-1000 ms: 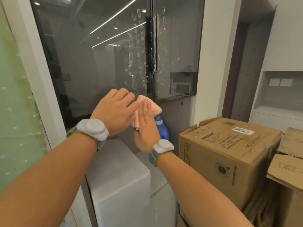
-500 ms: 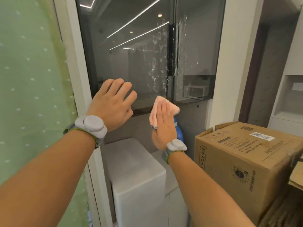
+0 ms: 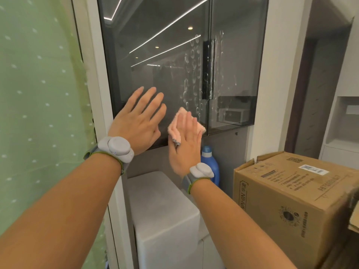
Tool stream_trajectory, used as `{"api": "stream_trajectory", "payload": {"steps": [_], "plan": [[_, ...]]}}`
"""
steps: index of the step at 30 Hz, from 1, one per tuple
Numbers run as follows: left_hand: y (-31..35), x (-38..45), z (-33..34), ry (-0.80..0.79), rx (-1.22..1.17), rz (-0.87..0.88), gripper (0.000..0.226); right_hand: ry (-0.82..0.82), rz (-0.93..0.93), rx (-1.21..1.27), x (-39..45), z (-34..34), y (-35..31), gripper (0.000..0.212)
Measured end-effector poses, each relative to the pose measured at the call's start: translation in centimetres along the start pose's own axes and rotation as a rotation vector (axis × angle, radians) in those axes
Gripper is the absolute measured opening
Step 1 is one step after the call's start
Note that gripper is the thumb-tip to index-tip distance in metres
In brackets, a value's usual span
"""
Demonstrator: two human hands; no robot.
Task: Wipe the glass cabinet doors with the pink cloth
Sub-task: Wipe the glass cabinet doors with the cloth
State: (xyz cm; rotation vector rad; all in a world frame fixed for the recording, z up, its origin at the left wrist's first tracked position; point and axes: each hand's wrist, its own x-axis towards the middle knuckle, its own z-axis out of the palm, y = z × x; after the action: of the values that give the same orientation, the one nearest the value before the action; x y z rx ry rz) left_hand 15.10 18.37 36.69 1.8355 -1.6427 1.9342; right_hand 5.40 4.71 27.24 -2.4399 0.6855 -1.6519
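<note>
The right hand [image 3: 183, 150] presses the pink cloth [image 3: 179, 125] flat against the lower part of the left glass door [image 3: 155, 55], its fingers [image 3: 189, 123] straight and laid over the cloth rather than curled round it; a ring [image 3: 175, 142] sits on the finger nearest the left hand. The cloth is folded into a small pad near the bottom edge of the door, just left of the seam where the two doors meet. The left hand [image 3: 136, 125] is raised beside it, fingers straight and spread, holding nothing; whether its fingertips actually touch the glass cannot be told from this angle. Both wrists carry a grey band with a rounded grey unit, the left one [image 3: 114, 149] and the right one [image 3: 200, 170]. The glass near the seam is marked with pale oval smudges [image 3: 191, 70] running in vertical rows, and more show on the right glass door [image 3: 239, 55] beside the dark vertical handle [image 3: 206, 70]. Ceiling light strips are reflected in the left pane. Below the doors stand a white box-shaped unit [image 3: 165, 210] and a blue bottle [image 3: 208, 162], partly hidden behind the right wrist. A cardboard box [image 3: 291, 200] sits to the right, and a green dotted curtain [image 3: 38, 94] hangs at the left.
</note>
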Motion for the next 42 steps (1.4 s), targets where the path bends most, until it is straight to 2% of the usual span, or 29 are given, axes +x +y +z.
{"api": "stream_trajectory", "payload": {"steps": [2, 4, 11, 13, 18, 21, 25, 26, 29, 31, 33, 37, 42], "plan": [[0.1, -0.2, 0.1, -0.008, -0.001, 0.015, 0.049, 0.088, 0.068, 0.064, -0.4, -0.1, -0.1, 0.070], [0.2, -0.2, 0.1, -0.018, -0.003, 0.004, 0.049, 0.149, 0.032, 0.076, -1.0, 0.0, -0.3, 0.071], [0.3, 0.0, -0.1, -0.027, 0.006, -0.007, 0.048, -0.004, -0.242, -0.326, -2.3, -1.0, 2.6, 0.081], [0.3, 0.0, -0.1, -0.021, 0.003, -0.006, 0.047, 0.006, -0.305, -0.340, -2.2, -1.4, 3.0, 0.077], [0.3, -0.1, -0.2, -0.012, -0.016, -0.003, 0.048, -0.004, -0.539, -0.181, 0.1, -1.3, 1.2, 0.075], [0.3, -0.2, -0.2, 0.014, -0.025, -0.012, 0.046, 0.073, -0.433, -0.097, 0.4, -0.9, 1.0, 0.076], [0.3, -0.2, -0.1, -0.005, -0.011, -0.004, 0.048, 0.203, 0.006, 0.025, -0.5, -0.2, 1.1, 0.076], [0.3, -0.2, -0.2, -0.008, -0.008, -0.005, 0.048, 0.192, 0.004, 0.027, -0.7, -0.2, 1.0, 0.077], [0.4, -0.2, -0.1, -0.016, -0.004, -0.017, 0.048, 0.065, -0.221, 0.004, -0.2, -0.6, 0.6, 0.077], [0.4, 0.2, 0.0, -0.008, -0.001, -0.021, 0.047, 0.040, -0.273, -0.012, 1.4, -1.2, 0.5, 0.077], [0.3, 1.1, 0.0, 0.032, 0.012, -0.010, 0.045, 0.077, -0.206, 0.001, 2.6, -1.5, 0.6, 0.078], [-1.2, 3.2, -0.4, 0.084, 0.073, -0.033, 0.048, 0.206, 0.084, 0.144, 2.0, -1.0, 0.9, 0.076], [-0.6, 2.7, 0.0, 0.079, 0.070, -0.051, 0.044, 0.241, 0.204, 0.246, -0.4, 0.7, 0.2, 0.075]]}}
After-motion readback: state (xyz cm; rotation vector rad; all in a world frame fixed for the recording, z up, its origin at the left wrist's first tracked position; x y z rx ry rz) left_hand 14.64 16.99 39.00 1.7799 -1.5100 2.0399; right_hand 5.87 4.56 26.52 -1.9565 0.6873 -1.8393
